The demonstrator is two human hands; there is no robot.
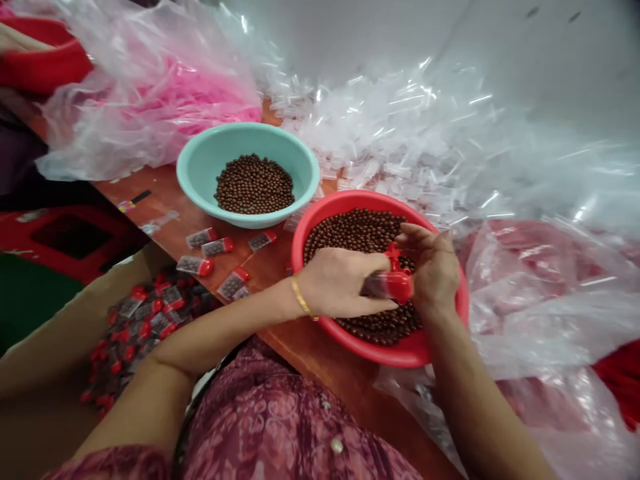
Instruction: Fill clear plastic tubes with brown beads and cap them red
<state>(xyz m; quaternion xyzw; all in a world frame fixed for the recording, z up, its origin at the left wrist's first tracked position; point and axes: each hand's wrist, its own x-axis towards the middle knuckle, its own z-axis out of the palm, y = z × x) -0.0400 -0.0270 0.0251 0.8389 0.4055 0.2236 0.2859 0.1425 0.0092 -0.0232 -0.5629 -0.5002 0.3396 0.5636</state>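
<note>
Red plastic, round and wide, the bowl [380, 353] in front of me holds a deep spread of small glossy brown beads [345, 230]; over it my left hand [340, 280] is closed around a small clear plastic container with a rounded red cap [387, 285], held lying on its side, cap toward my other hand, something dark showing through its wall; my right hand [436, 270] is cupped beside that cap with its fingers curved, and I cannot tell whether it grips anything; small bright red plastic pieces [393, 253] show between my hands, just beyond the cap.

Just beyond the red bowl, to the left, stands a pale turquoise plastic bowl [195, 160] with a smaller mound of the same beads; near it, on the orange-brown table [295, 347], lie several red-capped clear containers of dark beads [200, 237]; below the table edge at my left, a brown cardboard box [60, 320] holds many more; behind the bowls spreads a heap of clear plastic pieces [380, 120], blurred toward the right.
</note>
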